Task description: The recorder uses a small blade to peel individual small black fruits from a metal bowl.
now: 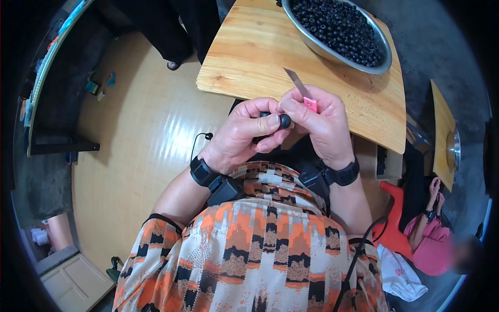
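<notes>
My left hand (240, 129) is closed around small black rubber-like pieces. One rounded black piece (285, 121) shows at the thumb tip, and the rest is partly hidden by the fingers. My right hand (326, 122) grips a small knife (310, 104) with a pink handle, its narrow blade pointing up and to the left, away from the pieces. The right thumb and fingertips meet the left fingers beside the rounded piece. Both hands are held in front of my body, just off the near edge of the wooden table (249, 52).
A metal bowl (385, 65) full of small black ring-shaped parts (338, 31) stands at the table's far right. An open box (390, 164) sits below the table. Another person (429, 247) works at the right by a second table (442, 140); someone's dark-trousered legs (171, 31) stand far left.
</notes>
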Available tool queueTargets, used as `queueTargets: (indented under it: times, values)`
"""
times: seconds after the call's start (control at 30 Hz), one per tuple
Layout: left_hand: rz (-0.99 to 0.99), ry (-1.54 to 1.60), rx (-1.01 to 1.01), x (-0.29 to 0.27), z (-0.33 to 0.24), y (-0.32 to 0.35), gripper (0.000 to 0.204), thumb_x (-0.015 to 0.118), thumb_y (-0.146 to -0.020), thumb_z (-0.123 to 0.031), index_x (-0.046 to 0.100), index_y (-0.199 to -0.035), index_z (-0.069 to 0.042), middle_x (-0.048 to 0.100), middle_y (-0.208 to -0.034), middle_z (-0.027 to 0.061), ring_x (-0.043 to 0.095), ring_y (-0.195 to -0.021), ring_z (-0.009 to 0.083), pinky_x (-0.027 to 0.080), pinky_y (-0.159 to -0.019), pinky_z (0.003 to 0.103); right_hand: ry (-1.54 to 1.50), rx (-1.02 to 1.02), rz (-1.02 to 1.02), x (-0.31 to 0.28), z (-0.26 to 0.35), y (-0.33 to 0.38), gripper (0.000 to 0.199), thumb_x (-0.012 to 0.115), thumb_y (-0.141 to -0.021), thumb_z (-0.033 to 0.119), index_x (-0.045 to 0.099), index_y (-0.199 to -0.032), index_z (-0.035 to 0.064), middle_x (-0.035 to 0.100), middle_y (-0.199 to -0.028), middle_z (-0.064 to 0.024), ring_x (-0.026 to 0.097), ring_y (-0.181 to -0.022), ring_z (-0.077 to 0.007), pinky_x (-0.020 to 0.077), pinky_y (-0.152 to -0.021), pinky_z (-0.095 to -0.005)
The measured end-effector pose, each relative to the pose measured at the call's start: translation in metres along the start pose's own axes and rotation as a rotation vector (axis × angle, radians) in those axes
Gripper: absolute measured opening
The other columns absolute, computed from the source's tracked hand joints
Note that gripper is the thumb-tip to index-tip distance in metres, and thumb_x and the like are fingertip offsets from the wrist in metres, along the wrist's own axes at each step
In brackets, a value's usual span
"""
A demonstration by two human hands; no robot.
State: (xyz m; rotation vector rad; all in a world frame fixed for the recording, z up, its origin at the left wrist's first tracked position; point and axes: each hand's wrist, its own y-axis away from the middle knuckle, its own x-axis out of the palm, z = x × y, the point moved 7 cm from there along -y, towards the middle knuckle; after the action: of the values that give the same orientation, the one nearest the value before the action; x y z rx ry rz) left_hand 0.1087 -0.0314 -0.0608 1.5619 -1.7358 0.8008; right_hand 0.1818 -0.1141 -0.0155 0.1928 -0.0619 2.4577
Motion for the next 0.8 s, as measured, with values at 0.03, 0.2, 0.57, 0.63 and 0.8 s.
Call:
queueTargets:
  times: [0.03,0.2,0.57,0.63,0.8]
  values:
    - [-0.004,0.024,0.006,0.001,-0.001,0.0,0.012,0.06,-0.093,-0.013,0.061,-0.099,-0.002,0.061,-0.077,0.0084,0.045,-0.051,0.0062,0.035,-0.045,0.018,0.013,0.03,-0.019,-0.001,0.001,0.001,0.017,0.064,-0.091,0.017,0.066,-0.09,0.0001,0.061,-0.075,0.0028,0.048,-0.063,-0.0019,0.0368,-0.055,-0.0177]
    - [-0.02,0.055,0.036,-0.004,-0.003,-0.004,0.012,0.058,-0.095,-0.014,0.06,-0.101,-0.004,0.062,-0.083,0.0082,0.045,-0.052,0.0058,0.034,-0.044,0.018,-0.049,0.035,-0.03,-0.006,-0.002,-0.002,0.018,0.062,-0.092,0.018,0.066,-0.092,0.0005,0.06,-0.074,0.0034,0.046,-0.062,-0.0017,0.0347,-0.055,-0.0174]
    - [-0.085,0.066,0.051,-0.011,-0.002,-0.006,0.012,0.056,-0.096,-0.016,0.057,-0.099,-0.005,0.061,-0.084,0.0078,0.046,-0.053,0.0063,0.034,-0.044,0.017,-0.107,0.066,-0.01,-0.003,-0.012,-0.012,0.012,0.063,-0.09,0.015,0.064,-0.092,0.0024,0.055,-0.072,0.0062,0.04,-0.056,0.0004,0.03,-0.049,-0.0156]
    - [-0.084,0.063,0.064,-0.012,-0.003,-0.007,0.014,0.056,-0.096,-0.017,0.057,-0.1,-0.004,0.061,-0.084,0.0075,0.045,-0.053,0.0064,0.033,-0.044,0.017,-0.12,0.053,-0.044,-0.002,-0.014,-0.015,0.013,0.064,-0.09,0.015,0.064,-0.092,0.0025,0.053,-0.071,0.0066,0.039,-0.055,0.0005,0.0287,-0.048,-0.0155]
    - [-0.073,0.03,0.157,-0.01,-0.025,-0.008,0.02,0.054,-0.096,-0.022,0.055,-0.104,-0.004,0.054,-0.082,0.0052,0.042,-0.053,0.0055,0.033,-0.043,0.017,-0.183,0.026,-0.182,-0.014,-0.017,-0.019,0.014,0.063,-0.091,0.016,0.062,-0.094,0.0023,0.047,-0.067,0.0083,0.036,-0.052,0.0006,0.0259,-0.045,-0.0161]
